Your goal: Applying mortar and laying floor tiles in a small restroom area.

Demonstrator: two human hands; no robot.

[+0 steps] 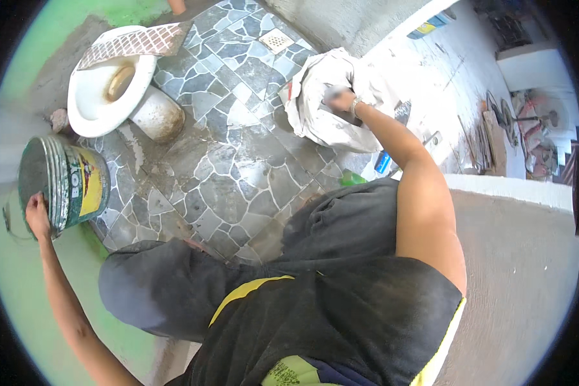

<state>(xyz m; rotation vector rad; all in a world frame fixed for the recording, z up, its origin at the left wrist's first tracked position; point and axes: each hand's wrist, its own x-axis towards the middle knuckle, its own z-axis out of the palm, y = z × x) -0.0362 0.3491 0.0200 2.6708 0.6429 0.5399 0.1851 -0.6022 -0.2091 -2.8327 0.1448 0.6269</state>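
I squat on a floor of grey irregular stone tiles (225,180). My left hand (37,212) has its fingers closed on the rim of a tilted green bucket (83,183) with a yellow label. My right hand (344,100), a band on its wrist, reaches into the mouth of a crumpled white sack (341,135), closed round a greyish thing that is blurred. Beside the sack are a small blue container (383,161) and a green item (354,177).
At left, a white toilet (83,96) carries a patterned tile piece (132,45). A drain grate (275,42) sits at the back. Low walls (502,257) border the right. Beyond lie a blue bucket (431,24) and piled boards (495,138). A skin-toned shape at the top edge is unclear.
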